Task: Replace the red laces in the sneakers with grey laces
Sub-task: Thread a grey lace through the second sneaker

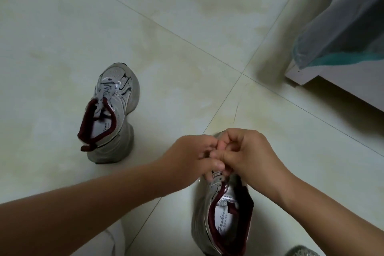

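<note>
You are crouched over a pale tiled floor (62, 27), with a white furniture base (332, 87) under draped grey-and-teal cloth (340, 33) at the upper right. The far sneaker (113, 112) stands apart to the left, already threaded with grey laces (106, 91). The near sneaker (224, 214) sits directly below your hands, heel toward you. Your left hand (193, 158) and right hand (247, 151) meet over its upper eyelets, each grip curled tight with fingertips touching; whatever lace they pinch is hidden, so I cannot tell what they hold. The risk from here, as I judge it: working blind under your own knuckles, you could skip an eyelet or let the lace end slip back through.
</note>
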{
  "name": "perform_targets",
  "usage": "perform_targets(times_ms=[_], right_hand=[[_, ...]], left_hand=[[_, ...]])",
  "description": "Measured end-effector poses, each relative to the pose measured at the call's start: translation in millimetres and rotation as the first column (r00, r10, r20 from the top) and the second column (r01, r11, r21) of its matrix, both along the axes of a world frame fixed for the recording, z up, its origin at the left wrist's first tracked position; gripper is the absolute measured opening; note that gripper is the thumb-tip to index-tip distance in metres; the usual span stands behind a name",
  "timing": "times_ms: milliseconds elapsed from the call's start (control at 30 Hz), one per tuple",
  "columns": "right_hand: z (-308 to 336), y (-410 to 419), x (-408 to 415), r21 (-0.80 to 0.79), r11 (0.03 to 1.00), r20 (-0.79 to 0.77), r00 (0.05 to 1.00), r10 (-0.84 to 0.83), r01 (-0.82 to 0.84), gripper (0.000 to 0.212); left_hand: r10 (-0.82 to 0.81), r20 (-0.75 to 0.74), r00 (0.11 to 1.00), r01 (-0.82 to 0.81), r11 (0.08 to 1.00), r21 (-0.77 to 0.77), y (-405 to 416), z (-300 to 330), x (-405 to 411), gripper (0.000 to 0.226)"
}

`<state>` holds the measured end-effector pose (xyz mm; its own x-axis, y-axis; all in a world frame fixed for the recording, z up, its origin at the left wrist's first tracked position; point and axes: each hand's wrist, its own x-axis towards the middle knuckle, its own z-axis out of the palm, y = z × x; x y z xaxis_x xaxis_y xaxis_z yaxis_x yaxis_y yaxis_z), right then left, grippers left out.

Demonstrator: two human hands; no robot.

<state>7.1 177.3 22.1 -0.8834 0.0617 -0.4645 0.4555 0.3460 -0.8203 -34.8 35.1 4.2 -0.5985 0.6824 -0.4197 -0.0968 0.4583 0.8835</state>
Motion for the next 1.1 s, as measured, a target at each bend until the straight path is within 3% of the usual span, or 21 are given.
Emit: perform_targets(times_ms=[100, 167, 267, 467, 600, 733, 900, 1033, 1100], right_hand=[[-9, 8, -5, -0.071, 0.993, 0.055, 0.994, -0.091, 0.095, 0.021], [-21, 17, -3, 0.036, 0.992, 0.065, 0.991, -0.119, 0.117, 0.026], [-39, 27, 7, 0.321, 0.946, 0.123, 0.992, -0.002, -0.038, 0.026], [-51, 23, 20, 0.501, 0.842, 0.052, 0.978, 0.202, -0.200, 0.016], [-57, 23, 22, 0.534, 0.820, 0.009, 0.971, 0.240, -0.208, 0.014], [-62, 23, 23, 0.550, 0.807, -0.011, 0.964, 0.267, -0.217, 0.012], [-65, 25, 25, 0.554, 0.800, -0.025, 0.956, 0.293, -0.231, 0.014], [-65, 24, 26, 0.565, 0.793, -0.012, 0.958, 0.286, -0.229, 0.017], [-66, 24, 26, 0.573, 0.786, -0.012, 0.957, 0.291, -0.232, 0.016]], left_hand=[[0.112, -0.037, 0.993, -0.114, 0.990, -0.088, 5, -9, -5, 0.016], [0.100, -0.061, 0.993, -0.108, 0.983, -0.152, 5, -17, -8, 0.025], [-0.018, -0.118, 0.993, -0.020, 0.950, -0.310, 10, -29, -10, 0.027], [-0.415, -0.230, 0.880, 0.226, 0.793, -0.566, 22, -36, -8, 0.033], [-0.511, -0.297, 0.807, 0.268, 0.765, -0.586, 26, -46, -7, 0.009], [-0.420, -0.355, 0.835, 0.182, 0.820, -0.542, 33, -47, -6, 0.018], [-0.351, -0.338, 0.873, 0.147, 0.851, -0.504, 33, -47, -11, 0.012], [-0.447, -0.414, 0.793, 0.174, 0.817, -0.549, 37, -42, -14, 0.016], [-0.589, -0.442, 0.676, 0.225, 0.736, -0.638, 44, -37, -14, 0.018]])
